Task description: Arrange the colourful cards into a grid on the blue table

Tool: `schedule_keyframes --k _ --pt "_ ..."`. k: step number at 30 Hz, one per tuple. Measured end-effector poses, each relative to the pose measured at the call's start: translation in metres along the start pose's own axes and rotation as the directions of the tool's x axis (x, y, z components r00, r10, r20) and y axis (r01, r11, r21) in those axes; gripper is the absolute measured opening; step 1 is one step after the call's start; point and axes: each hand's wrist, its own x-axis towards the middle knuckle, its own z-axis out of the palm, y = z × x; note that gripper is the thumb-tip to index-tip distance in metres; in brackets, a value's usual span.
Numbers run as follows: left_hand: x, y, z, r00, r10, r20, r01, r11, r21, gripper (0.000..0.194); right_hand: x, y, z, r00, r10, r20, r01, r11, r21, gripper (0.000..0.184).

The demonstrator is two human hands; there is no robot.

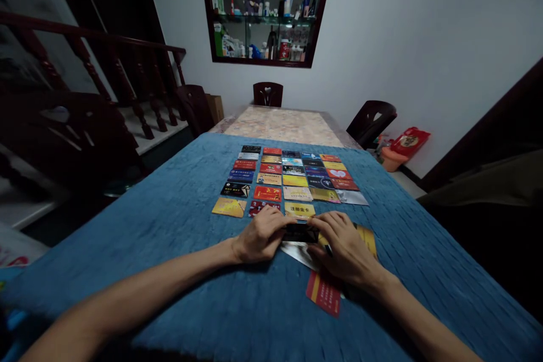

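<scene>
Between my two hands is a black card (300,233), tilted, with its lower edge toward me. My left hand (263,233) pinches its left end, and my right hand (341,243) grips the right end. Just beyond it lies a gold card (299,208) with dark characters, close to my fingertips. Past that, several cards in many colours form rows and columns, among them a red card (267,193) and a yellow card (229,207). Loose cards lie under and around my right hand: a silver card (297,252), a red striped card (324,292) and a gold card (367,238), partly hidden.
A blue cloth (169,209) covers the near part of the table; its far end shows a patterned top (284,123). Dark chairs (268,94) stand around it. A wooden railing (106,62) is on the left, a red bag (409,141) on the right.
</scene>
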Motion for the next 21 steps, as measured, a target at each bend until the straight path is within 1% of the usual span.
schedule_keyframes --k 9,13,17,21 --pt "0.000 0.008 -0.001 0.998 -0.069 -0.004 0.069 0.998 -0.011 0.029 0.003 -0.004 -0.002 0.999 -0.043 -0.028 0.041 0.997 -0.071 0.022" --pt "0.000 0.011 0.000 1.000 -0.024 -0.009 0.024 1.000 0.006 0.029 0.002 -0.002 -0.003 0.998 -0.056 -0.018 0.055 0.996 -0.072 0.026" --pt "-0.001 0.010 0.002 1.000 0.015 0.007 -0.015 0.997 0.075 0.028 0.001 0.002 -0.005 0.997 -0.078 -0.011 0.077 0.995 -0.062 0.027" --pt "-0.003 0.011 0.003 0.999 0.047 0.024 -0.049 0.990 0.133 0.030 0.000 0.009 -0.009 0.994 -0.110 -0.028 0.107 0.989 -0.101 0.025"
